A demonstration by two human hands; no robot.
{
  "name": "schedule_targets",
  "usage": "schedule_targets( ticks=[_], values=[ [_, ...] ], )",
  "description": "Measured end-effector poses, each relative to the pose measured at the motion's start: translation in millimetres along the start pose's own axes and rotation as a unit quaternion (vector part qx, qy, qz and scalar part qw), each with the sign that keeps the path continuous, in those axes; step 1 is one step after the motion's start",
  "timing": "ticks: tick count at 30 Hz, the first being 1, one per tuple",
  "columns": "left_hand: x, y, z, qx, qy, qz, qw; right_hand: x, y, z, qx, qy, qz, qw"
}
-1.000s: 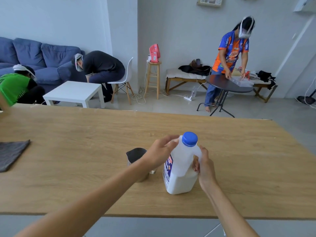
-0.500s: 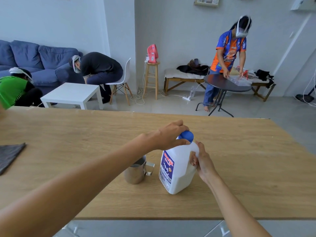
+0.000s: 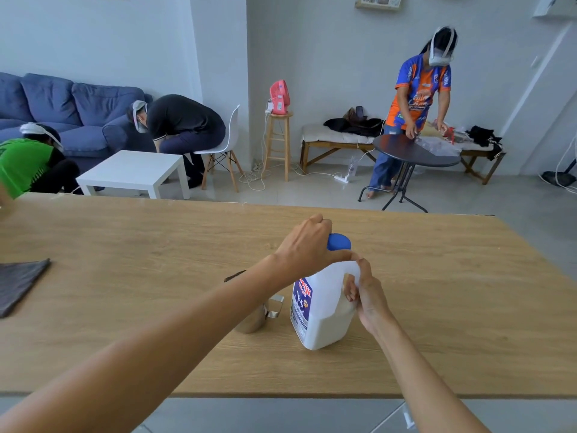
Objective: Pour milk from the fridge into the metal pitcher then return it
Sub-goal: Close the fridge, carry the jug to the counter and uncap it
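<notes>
Head view, left to right: one dark grey cloth [image 3: 18, 284] lies flat at the wooden table's [image 3: 125, 245] left edge. Past the middle, near the front edge, one shiny metal pitcher [image 3: 254, 317] stands half hidden under the left forearm, its handle pointing at the milk jug. The left hand [image 3: 304, 246], which half a second ago was just arriving over the round blue cap [image 3: 339, 242], now has its fingers curled round it. One white, boxy plastic milk jug [image 3: 321, 310] stands upright just beside the pitcher, about half full. The right hand [image 3: 363, 292] grips the jug's handle, as before.
</notes>
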State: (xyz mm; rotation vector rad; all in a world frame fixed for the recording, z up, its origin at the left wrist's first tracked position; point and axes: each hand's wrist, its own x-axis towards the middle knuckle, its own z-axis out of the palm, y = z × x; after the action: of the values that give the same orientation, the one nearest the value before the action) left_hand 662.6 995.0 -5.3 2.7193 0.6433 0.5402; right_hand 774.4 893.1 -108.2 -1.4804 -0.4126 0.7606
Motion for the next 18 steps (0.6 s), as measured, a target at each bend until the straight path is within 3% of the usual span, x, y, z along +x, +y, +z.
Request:
schedule_targets(
  ticks=[6,9,15,18],
  values=[
    [-16.5,-1.9,7.1,-0.173,-0.063,-0.008,0.983,0.5,0.2,-2.3,-0.009,-0.004,0.001,1.000],
    [-22.6,-5.7,6.1,-0.199,-0.035,0.008,0.979,-0.2,-0.9,-1.8,0.000,-0.009,0.003,1.000],
    [-23.8,-13.7,-6.2,-0.150,0.042,0.001,0.988,3.7,-2.1,-1.4,-0.004,0.006,0.008,1.000],
    [-15.0,-8.8,-9.5,-0.137,-0.011,0.056,0.989,3.2,-2.2,-1.9,-0.004,0.004,0.014,1.000]
  ],
)
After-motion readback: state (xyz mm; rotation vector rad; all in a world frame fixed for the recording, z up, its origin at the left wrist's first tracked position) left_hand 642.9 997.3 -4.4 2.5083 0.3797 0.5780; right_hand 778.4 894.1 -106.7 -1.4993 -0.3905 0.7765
